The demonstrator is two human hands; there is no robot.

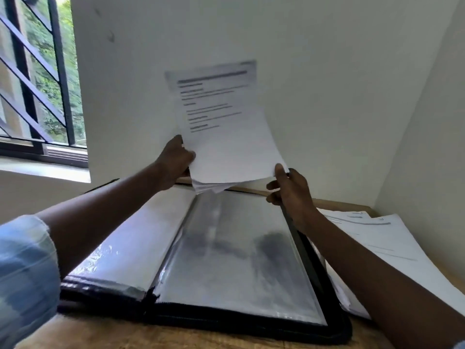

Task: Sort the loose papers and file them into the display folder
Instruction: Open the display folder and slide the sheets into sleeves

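Head view, single frame. We record the display folder lying open and flat on the wooden worktop. Its black zip-edged cover faces down and its clear glossy pockets are spread to either side of the spine. A sheaf of papers is held up above the folder's far edge, roughly upright against the white wall. The top sheet carries printed lines too blurred to read, and the lower edges of the sheets behind it fan out below. The left hand has its grip clamped on the sheaf's lower left edge, thumb on the front face. The right hand has its grip closed on the lower right corner, thumb tip on the front and fingers curled beneath. Neither hand touches the folder, as far as we can tell. More loose papers lie on the worktop just beside the folder's right cover, partly under the right forearm; whether they tuck under the cover we cannot tell. A pale blue sleeve covers the left upper arm. A barred window with greenery beyond sits at upper left.
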